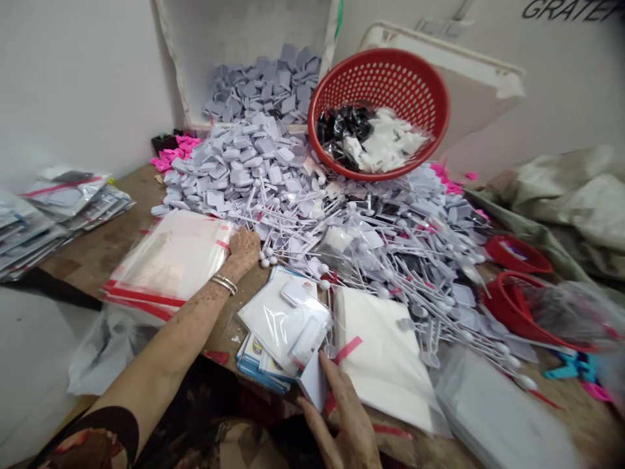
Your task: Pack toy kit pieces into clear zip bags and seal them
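Observation:
My left hand [245,245] reaches to the near edge of the heap of pale plastic pieces [263,153], its fingers curled at some thin white sticks with round ends [268,255]; what they hold is too small to make out. At the lower middle, my right hand [342,417] has its thumb and fingers around a small white card or box [314,381]. That piece touches the near corner of a clear packet [278,319] with a pale square piece on it. Under the packet lie blue-edged printed cards [263,371].
Left of the packet is a stack of clear bags with red strips [168,257]; white sheets [375,352] lie to its right. A red basket [434,98] of black and white packets tilts on the heap. Filled packets [68,195] stand far left, small red baskets [517,254] right.

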Action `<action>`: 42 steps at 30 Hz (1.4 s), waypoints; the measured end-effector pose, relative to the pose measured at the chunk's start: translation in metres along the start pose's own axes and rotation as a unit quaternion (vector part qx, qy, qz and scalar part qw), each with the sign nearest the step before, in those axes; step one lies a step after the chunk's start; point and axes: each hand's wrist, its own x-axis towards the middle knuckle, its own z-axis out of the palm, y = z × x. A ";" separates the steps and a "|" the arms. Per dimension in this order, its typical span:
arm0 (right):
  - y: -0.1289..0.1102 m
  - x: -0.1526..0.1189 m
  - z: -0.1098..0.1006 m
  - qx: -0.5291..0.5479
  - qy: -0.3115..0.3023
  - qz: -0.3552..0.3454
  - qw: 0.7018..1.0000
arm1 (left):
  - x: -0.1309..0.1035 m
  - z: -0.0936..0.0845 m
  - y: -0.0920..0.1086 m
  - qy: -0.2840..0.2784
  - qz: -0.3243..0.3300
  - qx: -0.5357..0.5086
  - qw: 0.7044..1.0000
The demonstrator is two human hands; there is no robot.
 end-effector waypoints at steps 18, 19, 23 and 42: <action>-0.036 0.044 -0.009 0.074 0.087 0.001 0.993 | -0.162 -0.013 0.013 0.025 0.237 -0.426 0.873; -0.037 0.048 -0.008 0.066 0.093 -0.003 0.993 | -0.167 -0.011 0.014 0.013 0.226 -0.462 0.857; -0.043 0.053 -0.003 0.006 0.141 -0.011 0.990 | -0.181 -0.001 0.022 -0.033 0.140 -0.593 0.792; -0.051 0.027 -0.008 0.027 0.120 0.004 0.992 | -0.196 0.010 0.016 -0.288 0.051 -0.781 0.552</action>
